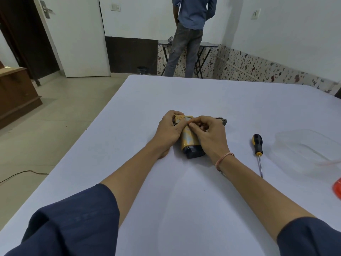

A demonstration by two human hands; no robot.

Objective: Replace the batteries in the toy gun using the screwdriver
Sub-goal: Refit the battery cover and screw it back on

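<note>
A tan and black toy gun (190, 141) lies on its side on the white table (140, 111), grip pointing toward me and barrel to the right. My left hand (168, 132) holds its rear end against the table. My right hand (210, 135) rests over the middle of the gun, thumb and forefinger pinched on a small spot on its side; what they pinch is too small to tell. A screwdriver (257, 150) with a black and yellow handle lies untouched on the table to the right, tip toward me. No batteries show.
A clear plastic container (302, 150) sits at the right edge, with something red (336, 186) beside it. A person (188, 34) stands with their back to me at a folding table (206, 46) by the far wall. The table's left edge drops to the floor.
</note>
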